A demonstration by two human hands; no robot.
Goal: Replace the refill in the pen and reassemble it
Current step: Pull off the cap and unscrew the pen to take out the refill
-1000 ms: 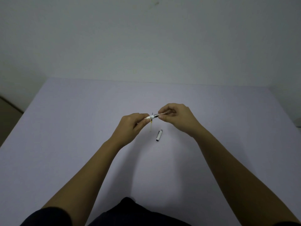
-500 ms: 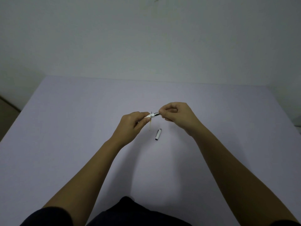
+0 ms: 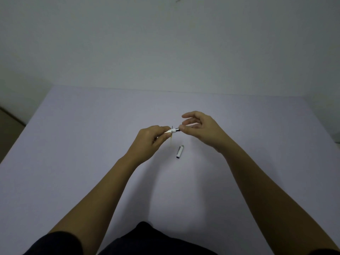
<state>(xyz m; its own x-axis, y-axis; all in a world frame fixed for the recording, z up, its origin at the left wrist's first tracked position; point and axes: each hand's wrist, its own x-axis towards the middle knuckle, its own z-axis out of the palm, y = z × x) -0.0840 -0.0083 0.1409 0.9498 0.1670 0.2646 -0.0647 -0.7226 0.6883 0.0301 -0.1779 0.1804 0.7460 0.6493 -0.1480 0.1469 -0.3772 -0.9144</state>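
We hold the pen (image 3: 173, 130) in the air above the table (image 3: 73, 144), between our two hands, so that both ends can be worked at once. Our left hand (image 3: 149, 142) has its grip closed around the pale barrel end, thumb and forefinger pinching it firmly; this is the anchor, which keeps the body from turning. Our right hand (image 3: 199, 128) meets the dark, metal-ringed end just beside the left grip. Here the grip is loose: the thumb tip touches the pen's end, while the other fingers are spread open and lifted off it. We judge that this hand is resetting between twists, screwing the section onto the barrel, though we cannot tell which way it turns.

A thin yellowish strip (image 3: 171, 139) hangs down just under the left grip; it may be a refill, but it is too small to say.

The cap (image 3: 180, 151) lies on the table below and a little to the right of the grips, near but apart from both hands, set aside where it can be picked up once the barrel is closed.
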